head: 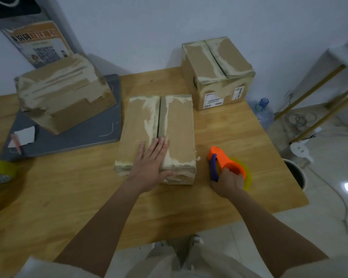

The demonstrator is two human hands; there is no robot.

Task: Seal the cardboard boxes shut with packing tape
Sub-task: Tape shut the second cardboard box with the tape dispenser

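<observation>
A long cardboard box (179, 127) lies in the middle of the wooden table (72, 197), its two top flaps meeting at a centre seam edged with old tape residue. My left hand (152, 163) lies flat on the near end of that seam, fingers spread. My right hand (228, 182) grips an orange tape dispenser (225, 162) with a blue lever and a yellow-tinted tape roll, resting on the table just right of the box. A second box (215, 71) stands at the back right. A third, heavily taped box (62, 93) sits at the back left.
The third box rests on a grey board (78, 137) with a white paper scrap. Spare yellow tape rolls (0, 173) sit at the table's left edge. A water bottle (263, 113), a stand, cables and a bin lie on the floor to the right.
</observation>
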